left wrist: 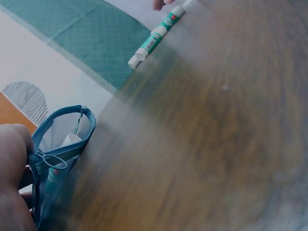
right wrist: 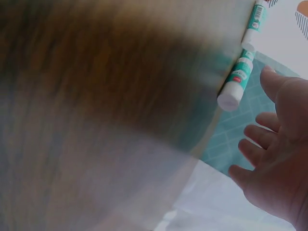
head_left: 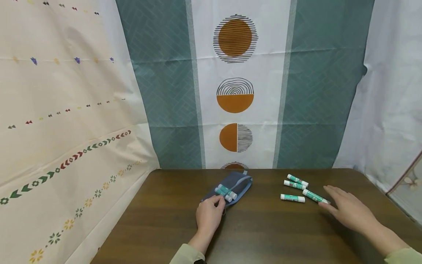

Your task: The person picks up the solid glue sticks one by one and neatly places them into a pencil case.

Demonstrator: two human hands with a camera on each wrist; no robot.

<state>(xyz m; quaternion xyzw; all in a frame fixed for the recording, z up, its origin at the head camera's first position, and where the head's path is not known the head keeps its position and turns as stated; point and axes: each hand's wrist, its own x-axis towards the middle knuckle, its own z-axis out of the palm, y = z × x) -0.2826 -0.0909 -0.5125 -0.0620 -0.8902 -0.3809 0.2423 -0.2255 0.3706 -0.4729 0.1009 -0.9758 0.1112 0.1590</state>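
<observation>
A blue zippered pouch lies on the table with its mouth open, and two green-and-white glue sticks show inside it. My left hand pinches the near edge of the pouch, thumb and fingers on its rim; in the left wrist view the zipper pull hangs beside those fingers. To the right, my right hand is spread with nothing in it. Its fingertips reach the end of the closest glue stick. In the right wrist view the fingers are parted beside a white-ended glue stick.
Several glue sticks lie on the right half of the brown wooden table, among them one lying crosswise and two farther back. A patterned curtain hangs behind the table, and a cream cloth borders its left side.
</observation>
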